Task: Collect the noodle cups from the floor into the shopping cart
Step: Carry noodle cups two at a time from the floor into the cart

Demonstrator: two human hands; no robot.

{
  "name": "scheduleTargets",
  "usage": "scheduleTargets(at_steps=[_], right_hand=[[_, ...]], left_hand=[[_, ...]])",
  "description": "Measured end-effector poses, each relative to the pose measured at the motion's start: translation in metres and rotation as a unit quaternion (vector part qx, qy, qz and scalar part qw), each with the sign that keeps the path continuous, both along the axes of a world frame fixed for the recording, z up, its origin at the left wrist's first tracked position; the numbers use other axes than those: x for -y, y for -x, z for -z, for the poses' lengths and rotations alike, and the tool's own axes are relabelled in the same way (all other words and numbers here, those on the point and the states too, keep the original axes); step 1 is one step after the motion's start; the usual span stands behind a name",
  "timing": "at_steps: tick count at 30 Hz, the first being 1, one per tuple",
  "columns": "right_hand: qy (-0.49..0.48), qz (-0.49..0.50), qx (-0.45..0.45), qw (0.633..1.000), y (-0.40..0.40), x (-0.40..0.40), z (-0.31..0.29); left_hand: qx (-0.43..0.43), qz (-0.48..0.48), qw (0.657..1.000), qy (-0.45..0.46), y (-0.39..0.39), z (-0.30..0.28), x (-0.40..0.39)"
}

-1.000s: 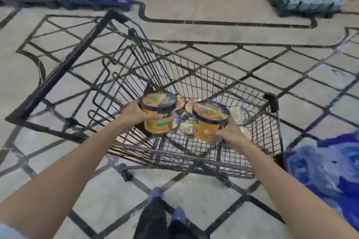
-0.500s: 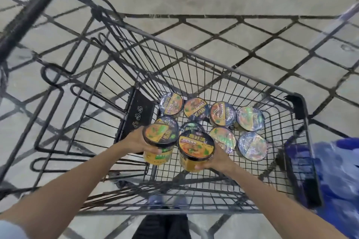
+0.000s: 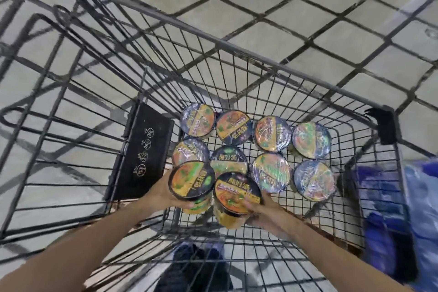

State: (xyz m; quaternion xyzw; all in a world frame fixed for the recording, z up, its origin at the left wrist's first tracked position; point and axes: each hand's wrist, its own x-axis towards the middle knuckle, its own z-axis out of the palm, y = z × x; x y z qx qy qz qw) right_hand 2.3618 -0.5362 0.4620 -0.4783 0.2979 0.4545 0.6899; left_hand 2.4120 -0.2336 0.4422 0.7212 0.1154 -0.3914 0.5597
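Note:
I look straight down into a black wire shopping cart [image 3: 237, 47]. Several noodle cups with dark-rimmed orange and green lids stand upright in two rows on its floor, among them one at the back left [image 3: 198, 119] and one at the front right [image 3: 314, 184]. My left hand [image 3: 163, 193] grips a noodle cup [image 3: 191, 179] by its side, low inside the basket. My right hand [image 3: 263, 211] grips a second noodle cup [image 3: 237, 193] right beside it. Both held cups hang upright just in front of the standing rows.
The cart's folded child seat with a black plastic flap [image 3: 144, 152] lies to the left of the cups. A blue plastic bag [image 3: 403, 216] sits outside the cart's right wall. Under the cart are my shoes [image 3: 189, 261] and tiled floor with dark lines [image 3: 331, 35].
Both hands have lowered their cups deeper into the basket, toward the standing rows. My view has tipped down and moved closer over the cart.

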Motion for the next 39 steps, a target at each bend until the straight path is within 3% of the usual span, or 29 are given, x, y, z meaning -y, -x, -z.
scheduleTargets(at_steps=[3, 8, 14, 17, 21, 26, 35, 39], right_hand=[[-0.001, 0.007, 0.011, 1.000, 0.007, -0.003, -0.001], [0.075, -0.033, 0.056, 0.995, 0.014, -0.010, 0.005], [0.162, -0.008, 0.089, 0.983, 0.018, -0.013, 0.022], [0.180, 0.014, 0.076, 0.981, 0.016, -0.013, 0.026], [0.150, 0.006, 0.056, 0.987, 0.015, -0.017, 0.018], [0.123, -0.028, -0.010, 0.992, 0.021, -0.017, 0.015], [0.169, -0.024, 0.014, 0.985, 0.018, -0.036, 0.020], [0.188, -0.001, 0.015, 0.982, 0.019, -0.039, 0.029]], left_hand=[[-0.014, -0.004, 1.000, 0.025, 0.011, 0.006, -0.012], [-0.042, -0.027, 0.998, 0.047, 0.019, 0.014, -0.010], [-0.061, 0.022, 0.997, 0.032, 0.031, 0.053, -0.010], [-0.112, 0.027, 0.993, 0.028, 0.031, 0.047, -0.008], [-0.226, -0.070, 0.969, 0.069, 0.033, 0.043, -0.007], [-0.214, -0.149, 0.965, 0.018, 0.043, 0.039, -0.004], [-0.175, -0.233, 0.956, -0.040, 0.052, 0.039, 0.010], [-0.176, -0.245, 0.948, -0.107, 0.055, 0.046, 0.010]])
